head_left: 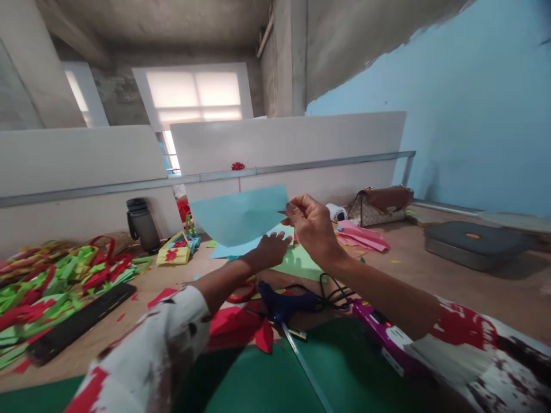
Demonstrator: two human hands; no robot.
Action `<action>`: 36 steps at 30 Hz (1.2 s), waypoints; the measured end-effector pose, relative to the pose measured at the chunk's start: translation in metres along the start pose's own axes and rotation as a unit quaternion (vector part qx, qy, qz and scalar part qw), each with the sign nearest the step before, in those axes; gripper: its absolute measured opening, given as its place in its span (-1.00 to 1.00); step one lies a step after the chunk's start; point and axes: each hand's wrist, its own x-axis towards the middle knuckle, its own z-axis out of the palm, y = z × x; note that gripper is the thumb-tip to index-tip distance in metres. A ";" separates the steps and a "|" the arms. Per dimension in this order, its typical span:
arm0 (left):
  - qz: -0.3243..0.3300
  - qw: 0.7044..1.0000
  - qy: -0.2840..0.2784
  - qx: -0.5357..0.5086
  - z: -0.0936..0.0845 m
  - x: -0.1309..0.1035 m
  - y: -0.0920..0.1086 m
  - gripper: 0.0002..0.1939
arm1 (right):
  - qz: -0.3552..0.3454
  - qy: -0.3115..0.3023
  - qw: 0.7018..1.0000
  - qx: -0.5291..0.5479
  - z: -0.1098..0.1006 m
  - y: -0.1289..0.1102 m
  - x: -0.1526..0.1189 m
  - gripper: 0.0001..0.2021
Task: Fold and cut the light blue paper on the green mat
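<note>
My right hand (307, 223) is raised and pinches the right edge of a light blue paper sheet (241, 215). The sheet stands tilted up and curls at its lower left. A small dark red tip shows by those fingertips; I cannot make out what it is. My left hand (273, 249) lies below with fingers spread over papers on the table, among them another light blue sheet and a pale green sheet (301, 263). Nearer me are a blue glue gun (288, 304) with a clear glue stick in it, red-handled scissors (242, 292) and red paper (232, 327).
Green and red paper strips (55, 298) and a black phone-like bar (81, 324) lie left. A dark bottle (143, 226) and yellow paper bag (174, 252) stand behind. Rightward are pink paper (364, 235), a handbag (383, 206), a grey lunch box (473, 246) and a purple box (383, 338).
</note>
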 end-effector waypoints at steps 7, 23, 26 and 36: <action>0.033 0.998 0.025 -0.043 -0.055 -0.118 -0.020 -0.91 | -0.027 -0.034 0.999 -0.007 0.002 -0.007 -0.036 -0.87; 0.059 0.991 0.090 -0.081 -0.089 -0.215 -0.044 -0.89 | -0.208 -0.310 0.913 -0.161 0.013 -0.003 -0.106 -0.89; 0.044 0.992 0.088 -0.080 -0.083 -0.216 -0.041 -0.78 | -0.180 -0.297 0.908 -0.234 0.015 0.004 -0.100 -0.93; -0.122 0.953 0.265 0.083 -0.087 -0.204 -0.089 -0.75 | -0.061 -0.440 0.724 -0.528 -0.011 0.020 -0.084 -0.77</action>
